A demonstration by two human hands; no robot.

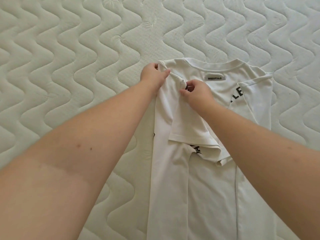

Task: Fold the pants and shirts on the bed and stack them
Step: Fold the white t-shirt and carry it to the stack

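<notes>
A white shirt is lying collar-away on the bed, its sides folded inward, while the left hand is pinching its shoulder edge and the right hand is pinching the folded sleeve just beside.

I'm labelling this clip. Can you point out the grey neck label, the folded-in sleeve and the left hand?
grey neck label (215, 78): head view, middle of the tag.
folded-in sleeve (187, 125): head view, flat middle of the sleeve.
left hand (153, 73): head view, back of the hand.
</notes>
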